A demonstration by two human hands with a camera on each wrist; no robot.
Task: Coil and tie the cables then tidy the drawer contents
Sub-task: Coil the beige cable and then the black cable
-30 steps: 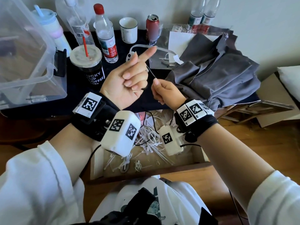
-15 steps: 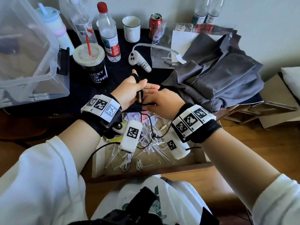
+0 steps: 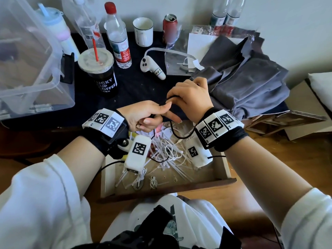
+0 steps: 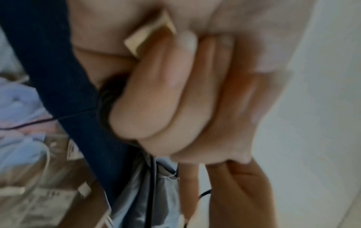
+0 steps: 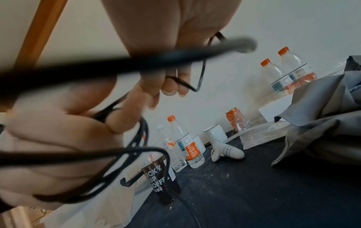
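1. Left hand (image 3: 143,115) grips the coiled black cable (image 3: 173,131) above the drawer (image 3: 222,164).
2. Right hand (image 3: 190,96) pinches its free end; a slackened grip could let loops spring loose.
3. The hanging tail may snag the white cables (image 3: 167,153).

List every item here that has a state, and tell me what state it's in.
Drawer: open, white cables loose inside.
Black cable: partly coiled, held.
Left hand: grips the coil.
Right hand: pinches the cable.
Red can: opened.
Coffee cup: lidded, straw in.
Red-capped bottle: capped, upright.
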